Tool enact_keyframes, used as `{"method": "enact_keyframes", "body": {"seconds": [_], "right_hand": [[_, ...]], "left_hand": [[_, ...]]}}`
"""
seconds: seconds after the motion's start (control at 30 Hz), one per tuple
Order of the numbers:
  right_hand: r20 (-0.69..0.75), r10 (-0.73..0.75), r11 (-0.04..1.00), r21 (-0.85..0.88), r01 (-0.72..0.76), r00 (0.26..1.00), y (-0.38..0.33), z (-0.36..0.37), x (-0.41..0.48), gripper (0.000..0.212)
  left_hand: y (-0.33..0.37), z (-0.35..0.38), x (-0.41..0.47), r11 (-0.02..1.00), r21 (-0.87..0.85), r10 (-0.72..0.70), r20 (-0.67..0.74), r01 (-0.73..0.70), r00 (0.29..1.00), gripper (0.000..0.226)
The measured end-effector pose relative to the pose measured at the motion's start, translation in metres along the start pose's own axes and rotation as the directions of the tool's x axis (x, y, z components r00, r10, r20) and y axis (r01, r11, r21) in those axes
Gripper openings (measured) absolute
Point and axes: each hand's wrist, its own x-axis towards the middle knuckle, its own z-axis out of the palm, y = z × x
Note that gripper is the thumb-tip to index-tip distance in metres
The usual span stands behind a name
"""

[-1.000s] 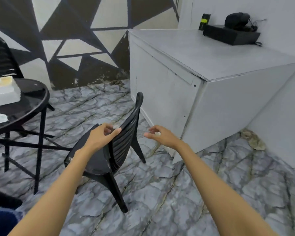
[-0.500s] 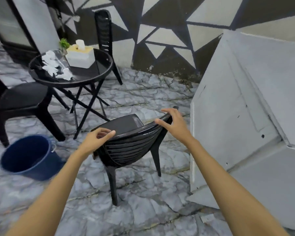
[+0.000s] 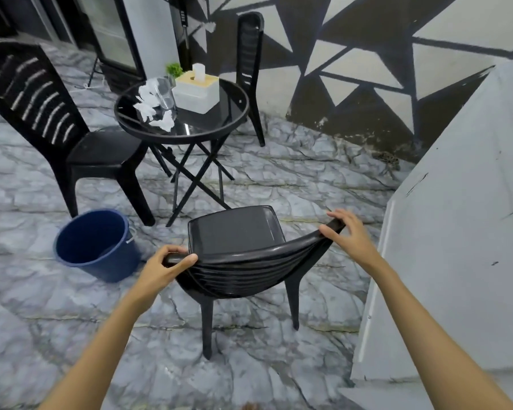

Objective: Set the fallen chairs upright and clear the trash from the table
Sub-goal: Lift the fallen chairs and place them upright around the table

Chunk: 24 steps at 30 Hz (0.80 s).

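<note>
A: Chair nearest the camera, how does it stand?

B: Upright on the marbled floor, seat facing the far side, backrest toward the person. The left hand is clenched round the left end of the top rail, thumb over it. The right hand lies on the right end of the rail with fingers spread, not wrapped round it.

A: And the table?

B: Round, black, glass-topped, farther off and to the left. Crumpled white tissues lie on its left part beside a clear glass. A white tissue box sits near the middle, a small green plant behind it.

A: Other chairs?

B: Both upright: one black chair left of the table, one slim chair behind it by the patterned wall.

A: Anything for rubbish?

B: A blue bucket stands on the floor, just left of the held chair. A white cabinet fills the right.
</note>
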Motion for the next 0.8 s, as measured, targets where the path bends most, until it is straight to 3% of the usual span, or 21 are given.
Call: {"method": "enact_keyframes", "body": {"seconds": [0.2, 0.33, 0.47, 0.6, 0.8], "right_hand": [[0.154, 0.128, 0.964, 0.212, -0.159, 0.980, 0.013, -0.007, 0.022, 0.085], [0.255, 0.078, 0.936, 0.314, -0.158, 0.964, 0.026, -0.012, 0.034, 0.070], [0.364, 0.039, 0.930, 0.327, -0.167, 0.931, 0.035, -0.021, 0.048, 0.073], [0.354, -0.006, 0.920, 0.368, -0.133, 0.935, 0.044, -0.024, 0.064, 0.041], [0.393, -0.044, 0.908, 0.399, -0.127, 0.919, 0.040, -0.044, 0.100, 0.037]], "left_hand": [[-0.003, 0.007, -0.006, 0.999, -0.039, 0.022, -0.107, -0.027, 0.994, 0.018], [-0.003, 0.012, -0.011, 0.997, -0.070, 0.011, -0.143, -0.022, 0.990, 0.018], [-0.004, 0.015, -0.013, 0.993, -0.116, -0.017, -0.161, -0.002, 0.987, 0.011], [-0.001, 0.026, -0.015, 0.979, -0.204, -0.042, -0.193, 0.002, 0.980, 0.018], [0.010, 0.060, -0.006, 0.936, -0.352, -0.093, -0.231, 0.006, 0.968, 0.030]]}}
